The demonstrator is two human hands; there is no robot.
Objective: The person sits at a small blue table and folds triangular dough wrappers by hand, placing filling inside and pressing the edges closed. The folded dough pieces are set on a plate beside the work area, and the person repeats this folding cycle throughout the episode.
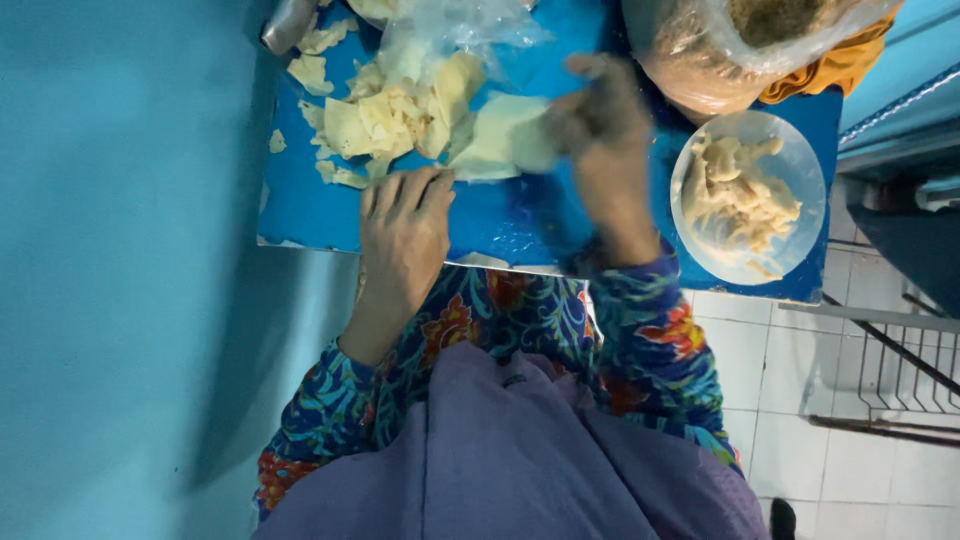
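Pale yellow dough sheet [503, 135], thin, pinched by right hand [600, 115]; left hand [405, 230] flat, open.

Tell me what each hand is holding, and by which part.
The right hand grips a pale yellow thin sheet by its right edge. The left hand holds nothing; it lies flat on the blue table, fingertips at the sheet's lower left edge.

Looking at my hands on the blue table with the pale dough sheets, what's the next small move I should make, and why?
Probably lift the sheet clear of the pile. The right hand grips its edge, though blur hides the fingers, and the left hand lies flat on the blue table just below the pile, so it can steady things while the sheet comes away.
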